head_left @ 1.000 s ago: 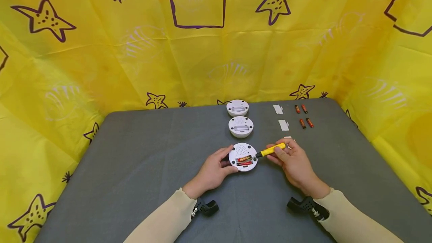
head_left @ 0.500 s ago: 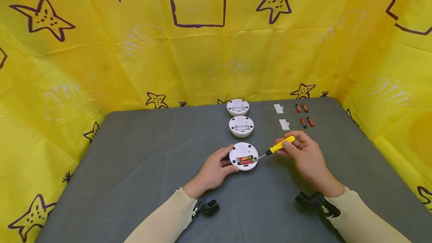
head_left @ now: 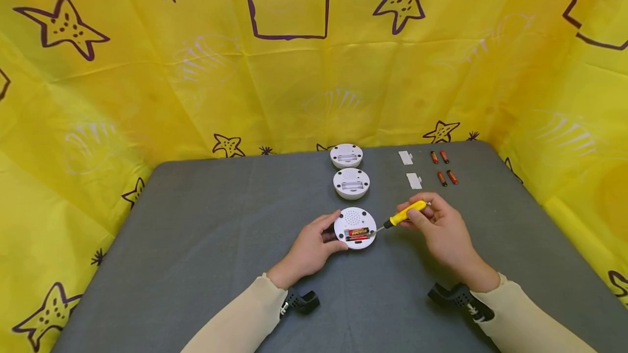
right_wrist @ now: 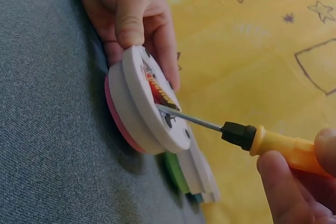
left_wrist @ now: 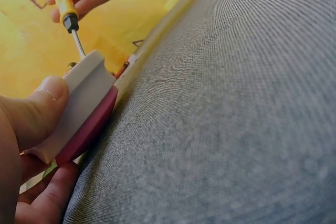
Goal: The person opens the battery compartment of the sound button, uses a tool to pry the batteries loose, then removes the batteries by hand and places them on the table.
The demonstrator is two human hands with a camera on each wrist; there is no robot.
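Note:
My left hand (head_left: 308, 247) grips the left edge of a round white device (head_left: 352, 217), its thumb on the rim and fingers beneath. Two red-and-black batteries (head_left: 357, 232) lie in the open compartment on the device's upturned face. My right hand (head_left: 448, 233) pinches the yellow handle of a screwdriver (head_left: 407, 213). In the right wrist view, the metal shaft (right_wrist: 197, 121) reaches the compartment's edge at the end of the batteries. A pink base (left_wrist: 89, 127) shows under the device in the left wrist view.
Two similar white devices (head_left: 351, 184) with vacant compartments stand behind, one beyond the other. To their right lie two white battery covers (head_left: 414, 181) and several loose batteries (head_left: 442, 178). A grey cloth (head_left: 235, 222) covers the table, and a yellow patterned curtain (head_left: 294, 80) surrounds it.
My right hand has drawn back to the right with the screwdriver, whose tip moved from over the batteries to the compartment's right end. The left hand keeps its hold on the device.

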